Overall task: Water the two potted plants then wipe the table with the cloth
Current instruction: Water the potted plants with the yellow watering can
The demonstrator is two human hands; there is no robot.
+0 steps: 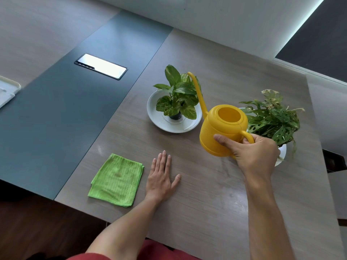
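Note:
My right hand [257,152] grips the handle of a yellow watering can [221,128], held above the table between the two plants. Its long spout reaches up and left over the broad-leaved plant [178,94], which stands in a small black pot on a white plate [155,117]. A second plant [274,119] with holed leaves sits on another white plate [281,156], partly hidden behind my right hand. A folded green cloth [116,180] lies flat near the front edge. My left hand [161,175] rests palm down on the table beside the cloth, fingers spread.
The wood-grain table [206,194] has a dark blue centre strip [65,109] with a shiny rectangular cable hatch [101,66]. A white tray corner [7,91] shows at the far left. The table's right edge runs just beyond the second plant.

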